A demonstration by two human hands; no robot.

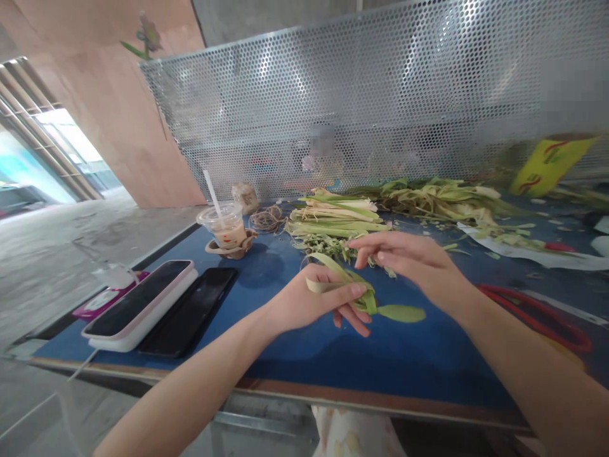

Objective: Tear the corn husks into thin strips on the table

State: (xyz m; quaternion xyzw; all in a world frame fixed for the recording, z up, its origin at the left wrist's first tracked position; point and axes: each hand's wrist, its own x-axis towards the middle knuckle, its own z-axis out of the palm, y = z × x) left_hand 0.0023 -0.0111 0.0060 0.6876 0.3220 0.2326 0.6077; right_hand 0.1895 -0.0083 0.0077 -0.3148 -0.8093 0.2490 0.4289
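Observation:
My left hand is closed on a folded bundle of green leaf strips, pinched between thumb and fingers. A pointed leaf end sticks out to the right, and another strip loops up over the knuckles. My right hand hovers just above and to the right, fingers stretched forward and slightly bent, with nothing visible in them. Its fingertips are near a heap of small green curled pieces; whether they touch it I cannot tell. Behind the heap lies a stack of pale green leaf strips.
On the blue table, a plastic cup with straw, a coil of twine, two phones and a power strip stand left. Loose leaves, a yellow packet and red-handled scissors are right. Perforated metal panel behind.

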